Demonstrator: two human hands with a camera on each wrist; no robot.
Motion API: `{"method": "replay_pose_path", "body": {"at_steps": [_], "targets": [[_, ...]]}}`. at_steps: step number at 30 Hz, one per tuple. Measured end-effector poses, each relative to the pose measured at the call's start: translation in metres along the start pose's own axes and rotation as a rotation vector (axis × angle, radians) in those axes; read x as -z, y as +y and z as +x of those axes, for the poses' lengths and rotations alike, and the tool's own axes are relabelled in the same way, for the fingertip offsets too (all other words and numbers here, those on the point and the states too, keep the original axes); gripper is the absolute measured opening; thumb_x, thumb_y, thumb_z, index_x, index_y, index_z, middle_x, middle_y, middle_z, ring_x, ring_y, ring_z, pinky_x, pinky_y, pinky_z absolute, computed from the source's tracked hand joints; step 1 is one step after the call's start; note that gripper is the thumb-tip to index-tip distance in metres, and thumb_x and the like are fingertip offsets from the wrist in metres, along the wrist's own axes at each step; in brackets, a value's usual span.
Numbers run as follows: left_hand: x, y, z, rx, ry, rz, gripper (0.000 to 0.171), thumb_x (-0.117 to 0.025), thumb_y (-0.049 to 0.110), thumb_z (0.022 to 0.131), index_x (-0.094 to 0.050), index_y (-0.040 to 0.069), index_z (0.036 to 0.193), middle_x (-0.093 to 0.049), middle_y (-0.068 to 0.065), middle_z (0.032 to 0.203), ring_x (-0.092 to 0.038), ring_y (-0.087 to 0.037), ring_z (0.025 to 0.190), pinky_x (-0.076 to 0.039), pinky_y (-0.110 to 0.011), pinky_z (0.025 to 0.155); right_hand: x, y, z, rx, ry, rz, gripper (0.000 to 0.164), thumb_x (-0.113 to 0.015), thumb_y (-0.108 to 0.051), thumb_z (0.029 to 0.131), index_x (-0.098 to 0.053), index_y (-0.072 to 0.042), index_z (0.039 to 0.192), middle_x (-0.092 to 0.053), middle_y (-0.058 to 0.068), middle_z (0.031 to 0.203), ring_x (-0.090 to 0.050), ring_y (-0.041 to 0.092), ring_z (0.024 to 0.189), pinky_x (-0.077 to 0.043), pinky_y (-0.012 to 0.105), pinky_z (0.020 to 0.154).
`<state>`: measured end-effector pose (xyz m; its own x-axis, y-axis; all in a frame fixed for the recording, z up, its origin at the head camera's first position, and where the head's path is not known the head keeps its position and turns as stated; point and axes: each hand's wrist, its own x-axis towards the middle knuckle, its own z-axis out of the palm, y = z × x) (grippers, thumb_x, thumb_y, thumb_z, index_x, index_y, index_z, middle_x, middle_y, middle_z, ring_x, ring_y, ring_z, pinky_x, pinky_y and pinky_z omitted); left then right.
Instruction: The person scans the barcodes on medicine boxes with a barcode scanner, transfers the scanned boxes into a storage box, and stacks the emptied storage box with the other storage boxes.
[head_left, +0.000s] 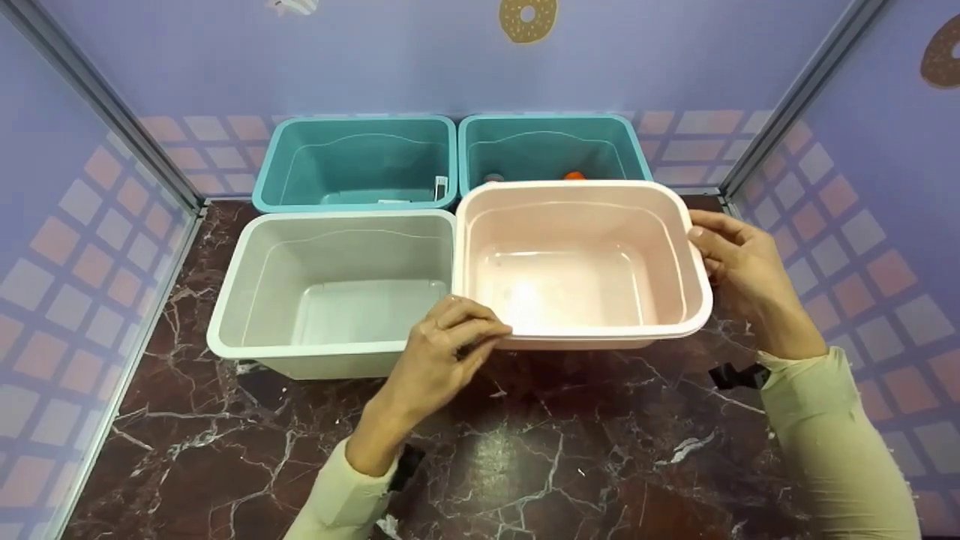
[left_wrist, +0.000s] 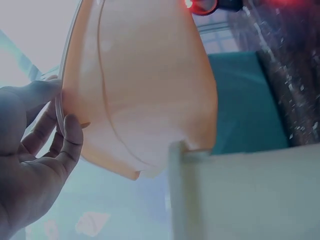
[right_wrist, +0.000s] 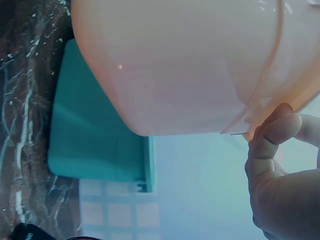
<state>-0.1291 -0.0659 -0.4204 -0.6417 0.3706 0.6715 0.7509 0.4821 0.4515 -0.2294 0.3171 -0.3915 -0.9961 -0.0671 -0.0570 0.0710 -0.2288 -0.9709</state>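
Note:
A pale pink plastic bin (head_left: 570,270) is held up off the marbled table between both hands. My left hand (head_left: 450,345) pinches its rim at the near left corner, thumb on one side and fingers on the other in the left wrist view. On the far side, my right hand (head_left: 739,262) grips the right rim, its fingers curled under the edge in the right wrist view. Just left of the pink bin stands a whitish-grey bin (head_left: 360,315). Behind it, a teal bin (head_left: 547,150) is partly hidden by the pink rim and has an orange thing (head_left: 574,176) in it.
A second teal bin (head_left: 352,165) stands at the back left, with a small label inside. Lilac walls (head_left: 375,60) with printed tiles and donuts enclose the dark marbled table (head_left: 525,450) on three sides.

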Motion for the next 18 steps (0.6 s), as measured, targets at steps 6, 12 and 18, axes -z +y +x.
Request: {"method": "replay_pose_path", "body": {"at_steps": [6, 12, 18], "targets": [[0.018, -0.003, 0.006, -0.016, 0.01, 0.001, 0.016, -0.077, 0.005, 0.083, -0.078, 0.013, 0.098, -0.069, -0.001, 0.1, -0.061, -0.017, 0.098, -0.054, -0.026, 0.091, -0.014, -0.01, 0.003, 0.034, -0.004, -0.005, 0.029, -0.07, -0.007, 0.092, -0.067, 0.0, 0.119, -0.067, 0.006, 0.088, -0.064, 0.012, 0.062, -0.055, 0.022, 0.051], [0.031, -0.004, 0.012, -0.036, 0.02, -0.026, 0.014, -0.077, 0.008, 0.085, -0.078, 0.013, 0.098, -0.069, -0.001, 0.101, -0.061, -0.017, 0.098, -0.053, -0.025, 0.089, -0.026, -0.02, 0.004, 0.101, -0.03, 0.082, 0.024, -0.069, -0.002, 0.091, -0.068, 0.005, 0.114, -0.069, 0.01, 0.089, -0.066, 0.013, 0.064, -0.056, 0.02, 0.055], [0.048, -0.003, 0.016, -0.039, 0.047, -0.039, 0.016, -0.077, 0.004, 0.084, -0.078, 0.012, 0.098, -0.068, -0.002, 0.1, -0.06, -0.017, 0.098, -0.051, -0.022, 0.091, -0.039, -0.027, 0.007, 0.122, -0.044, 0.118, 0.025, -0.069, 0.0, 0.09, -0.068, 0.006, 0.114, -0.069, 0.01, 0.087, -0.066, 0.013, 0.061, -0.054, 0.019, 0.051]]}}
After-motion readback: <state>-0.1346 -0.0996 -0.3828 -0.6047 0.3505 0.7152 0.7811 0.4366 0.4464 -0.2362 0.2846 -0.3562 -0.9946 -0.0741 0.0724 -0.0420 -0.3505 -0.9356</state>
